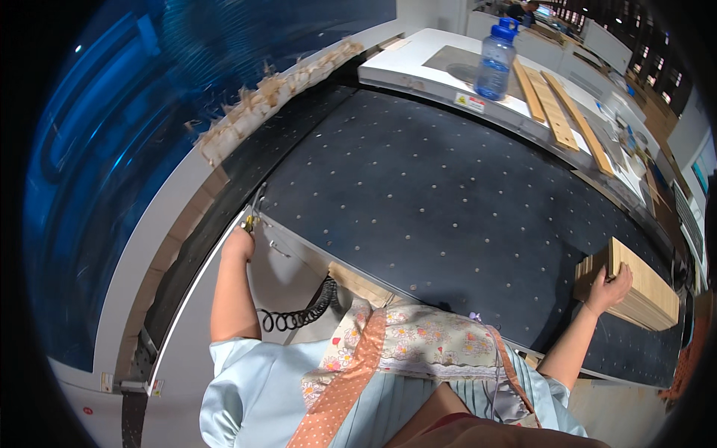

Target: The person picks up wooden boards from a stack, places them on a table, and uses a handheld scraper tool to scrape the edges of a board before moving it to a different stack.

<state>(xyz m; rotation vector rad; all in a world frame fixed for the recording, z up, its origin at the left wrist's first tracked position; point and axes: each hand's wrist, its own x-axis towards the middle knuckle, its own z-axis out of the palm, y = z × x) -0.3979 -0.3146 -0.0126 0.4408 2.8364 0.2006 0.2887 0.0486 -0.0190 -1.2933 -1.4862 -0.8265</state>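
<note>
My left hand (240, 240) is closed around what looks like an air blow gun (259, 200), its thin nozzle reaching over the table's left corner. Most of its body is hidden by my fingers. A black coiled hose (299, 310) hangs below the table edge near my left forearm; where it joins is not visible. Far to the right, my right hand (614, 289) grips the near left end of a stack of light wooden boards (648, 293), with the thumb against the side. The stack lies on the dark table (418, 187) dotted with small holes.
A blue plastic bottle (496, 63) and several narrow wooden strips (549, 108) lie on the white ledge (403, 67) beyond the table. Along the left, a frayed fringe (276, 93) borders a blue transparent cover (149, 134). A person (520, 11) is in the far background.
</note>
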